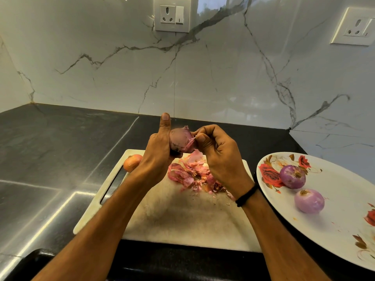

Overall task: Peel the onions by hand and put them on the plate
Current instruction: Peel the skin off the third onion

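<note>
Left hand grips the red onion, raised above the cutting board, apparently so skins drop onto the peel pile. Right hand pinches a loose skin strip. Two peeled onions sit on the floral plate, right.

Gripping onion in left hand, thumb raised, frame centre. Pinching skin flap with right hand, fingers curled. Reaching from bottom edge with 2 forearms.
</note>
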Available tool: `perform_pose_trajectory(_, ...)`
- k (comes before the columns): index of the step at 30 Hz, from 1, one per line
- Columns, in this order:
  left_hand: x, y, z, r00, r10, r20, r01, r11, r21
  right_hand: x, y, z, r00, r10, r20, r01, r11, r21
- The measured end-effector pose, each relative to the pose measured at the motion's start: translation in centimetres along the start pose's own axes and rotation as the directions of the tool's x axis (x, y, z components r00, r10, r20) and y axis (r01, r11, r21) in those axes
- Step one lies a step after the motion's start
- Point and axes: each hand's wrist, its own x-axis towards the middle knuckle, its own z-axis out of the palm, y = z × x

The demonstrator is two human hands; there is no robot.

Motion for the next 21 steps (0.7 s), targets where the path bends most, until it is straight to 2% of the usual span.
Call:
perform_pose_trajectory(2,-0.08,0.14,-0.06,1.000,0.007,-0.003,-0.007,1.000,-0.013,0.11,-0.27,-0.17,1.000,-0.022,0.014,0.021,0.999,0.050)
perform_pose_trajectory(7,0.15,-0.09,-0.46,0.999,0.053,-0.009,-0.052,0.997,0.064,-0.06,-0.14,0.08,0.991,-0.072,0.109,0.073,0.997,-0.008)
perform_pose_trajectory(12,0.04,0.14,-0.57,0.998,0.049,0.028,-0.053,0.985,0.163,-0.12,0.04,0.03,0.998,-0.054,0.023,0.055,0.997,-0.048)
perform_pose_trajectory(15,-0.26,0.36,-0.42,0.996,0.068,0.059,-0.080,0.970,0.228,-0.08,0.09,-0.06,0.996,-0.094,-0.011,0.093,0.993,-0.075)
perform_pose_trajectory(18,-0.52,0.64,-0.22,0.995,0.073,0.064,-0.085,0.973,0.214,-0.03,0.30,-0.09,0.991,-0.131,-0.018,0.129,0.987,-0.096)
perform_pose_trajectory(21,-0.42,0.57,-0.21,0.998,0.017,0.057,-0.025,0.990,0.140,0.07,0.40,-0.11,0.993,-0.119,-0.018,0.117,0.990,-0.084)
